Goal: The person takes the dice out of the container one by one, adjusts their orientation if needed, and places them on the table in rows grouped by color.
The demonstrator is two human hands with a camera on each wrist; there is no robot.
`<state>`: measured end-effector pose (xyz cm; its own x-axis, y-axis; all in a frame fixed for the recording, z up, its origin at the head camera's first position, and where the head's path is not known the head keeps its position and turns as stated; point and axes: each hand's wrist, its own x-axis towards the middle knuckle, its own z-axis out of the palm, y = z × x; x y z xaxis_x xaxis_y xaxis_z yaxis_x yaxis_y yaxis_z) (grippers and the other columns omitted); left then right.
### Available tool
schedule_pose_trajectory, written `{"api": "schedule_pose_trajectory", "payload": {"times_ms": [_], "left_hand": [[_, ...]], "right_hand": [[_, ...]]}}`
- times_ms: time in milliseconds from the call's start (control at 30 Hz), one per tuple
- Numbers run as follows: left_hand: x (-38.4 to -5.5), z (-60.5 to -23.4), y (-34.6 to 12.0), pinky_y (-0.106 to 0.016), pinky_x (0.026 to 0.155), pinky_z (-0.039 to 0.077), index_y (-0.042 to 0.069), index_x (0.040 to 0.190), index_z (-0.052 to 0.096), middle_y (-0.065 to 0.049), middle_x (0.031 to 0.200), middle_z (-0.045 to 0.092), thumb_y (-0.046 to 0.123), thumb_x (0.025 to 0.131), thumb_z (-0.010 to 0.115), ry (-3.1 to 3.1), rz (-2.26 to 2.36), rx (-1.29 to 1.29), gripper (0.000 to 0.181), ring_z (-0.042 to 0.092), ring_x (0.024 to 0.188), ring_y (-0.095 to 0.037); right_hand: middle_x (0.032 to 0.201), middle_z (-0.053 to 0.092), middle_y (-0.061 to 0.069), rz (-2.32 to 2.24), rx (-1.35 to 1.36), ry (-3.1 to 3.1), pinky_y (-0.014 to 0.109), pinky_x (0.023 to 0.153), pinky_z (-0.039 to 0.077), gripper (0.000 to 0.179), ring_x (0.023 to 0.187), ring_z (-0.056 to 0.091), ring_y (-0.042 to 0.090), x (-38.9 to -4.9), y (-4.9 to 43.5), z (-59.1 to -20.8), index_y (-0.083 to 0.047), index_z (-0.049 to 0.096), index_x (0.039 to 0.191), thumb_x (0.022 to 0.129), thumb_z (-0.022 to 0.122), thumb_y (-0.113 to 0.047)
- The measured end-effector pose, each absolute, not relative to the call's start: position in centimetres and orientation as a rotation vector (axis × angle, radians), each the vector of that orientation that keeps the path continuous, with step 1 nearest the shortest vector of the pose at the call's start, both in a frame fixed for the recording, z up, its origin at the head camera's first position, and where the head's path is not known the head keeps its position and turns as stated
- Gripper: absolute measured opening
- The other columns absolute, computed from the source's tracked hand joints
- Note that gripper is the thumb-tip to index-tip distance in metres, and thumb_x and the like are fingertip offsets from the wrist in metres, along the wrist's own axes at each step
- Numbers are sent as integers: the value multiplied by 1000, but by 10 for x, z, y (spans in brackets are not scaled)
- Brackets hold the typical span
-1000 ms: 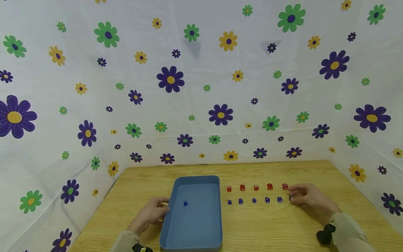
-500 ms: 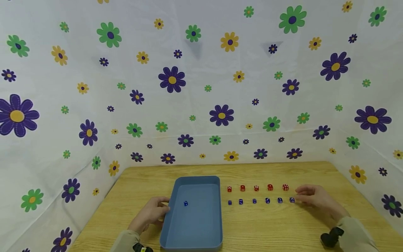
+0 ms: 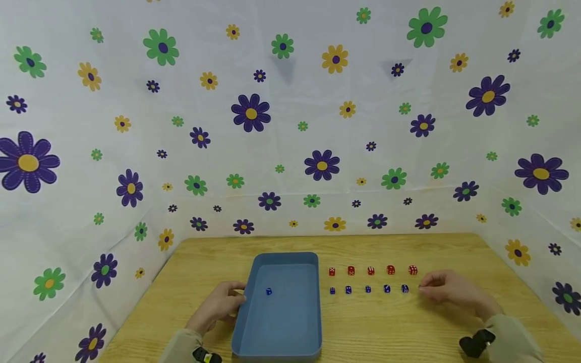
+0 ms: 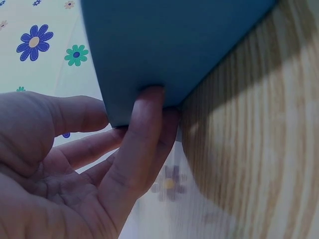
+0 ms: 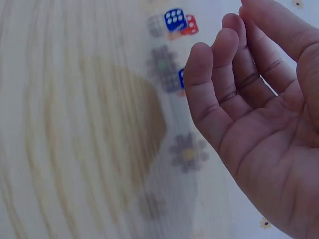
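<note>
A shallow blue tray stands on the table, with one small blue die inside. My left hand touches its left wall from outside. In the left wrist view, fingertips of the left hand rest against the tray's outer wall. My right hand pinches a blue die at the right end of the blue row; fingertips hide most of it. In the right wrist view, thumb and index of the right hand come together, and a blue die shows beyond the fingers.
Right of the tray is a row of several red dice, with a row of several blue dice in front of it. The wooden table is enclosed by a flower-print cloth at the back and sides.
My right hand drew back right from the end blue die, uncovering it, then came forward again and now covers most of it. The left hand and the tray hold the same place.
</note>
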<state>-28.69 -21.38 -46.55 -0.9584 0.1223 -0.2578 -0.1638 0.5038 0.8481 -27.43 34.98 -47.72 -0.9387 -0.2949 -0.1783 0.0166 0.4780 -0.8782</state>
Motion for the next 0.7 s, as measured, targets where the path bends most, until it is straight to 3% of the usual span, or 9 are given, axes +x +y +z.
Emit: {"api": "schedule_pose_trajectory", "payload": {"times_ms": [700], "left_hand": [[-287, -467, -214, -42, 61, 59, -2, 137, 52, -18, 109, 66, 7, 95, 56, 2503, 1412, -35, 42, 67, 83, -22]], "right_hand": [[88, 63, 3, -1512, -466, 2227, 31, 71, 54, 33, 77, 57, 17, -285, 275, -470, 8, 65, 106, 93, 67, -22]]}}
